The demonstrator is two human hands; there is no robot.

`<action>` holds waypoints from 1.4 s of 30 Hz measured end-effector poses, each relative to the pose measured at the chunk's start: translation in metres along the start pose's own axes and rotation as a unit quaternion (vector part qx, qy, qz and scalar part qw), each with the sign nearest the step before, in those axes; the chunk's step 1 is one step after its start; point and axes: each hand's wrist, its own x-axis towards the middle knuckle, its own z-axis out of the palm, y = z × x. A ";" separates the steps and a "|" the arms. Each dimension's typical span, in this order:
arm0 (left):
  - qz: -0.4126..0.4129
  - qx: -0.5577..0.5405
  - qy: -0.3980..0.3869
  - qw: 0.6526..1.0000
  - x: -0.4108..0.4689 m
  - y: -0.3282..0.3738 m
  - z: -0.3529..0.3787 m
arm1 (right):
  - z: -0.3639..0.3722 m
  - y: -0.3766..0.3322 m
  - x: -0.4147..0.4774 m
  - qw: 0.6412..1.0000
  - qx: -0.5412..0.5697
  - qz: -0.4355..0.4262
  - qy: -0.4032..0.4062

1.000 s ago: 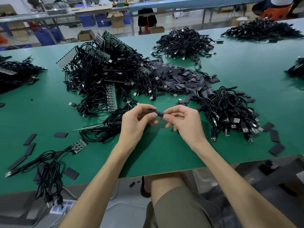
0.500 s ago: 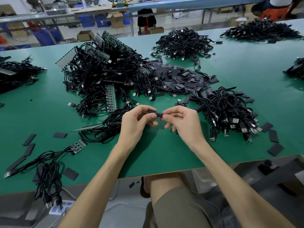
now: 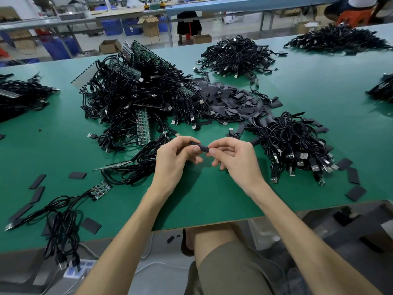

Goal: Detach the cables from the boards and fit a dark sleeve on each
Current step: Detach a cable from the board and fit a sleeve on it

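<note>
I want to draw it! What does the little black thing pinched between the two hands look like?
The dark sleeve is a short, matte black tube, perhaps rubbery. It is held in the air above the green table, slanting slightly down to the right. The left hand pinches one end, the right hand the other.

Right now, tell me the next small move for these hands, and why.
Probably the right hand should push the dark sleeve toward the left hand: each hand pinches one end of it above the table, so fitting looks unfinished.
</note>
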 end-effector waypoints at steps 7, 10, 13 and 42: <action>0.019 0.004 0.005 1.000 -0.002 0.000 0.001 | 0.000 0.001 0.000 1.000 0.009 0.013 -0.009; 0.026 0.019 0.007 0.999 -0.002 -0.001 0.000 | 0.002 0.002 0.000 0.999 -0.022 0.013 -0.036; 0.033 0.024 -0.001 0.999 -0.002 -0.001 0.001 | 0.002 0.002 0.000 0.998 -0.047 0.012 -0.044; 0.208 0.348 -0.159 0.900 -0.006 0.003 0.008 | -0.007 -0.015 -0.003 0.900 0.401 0.077 -0.153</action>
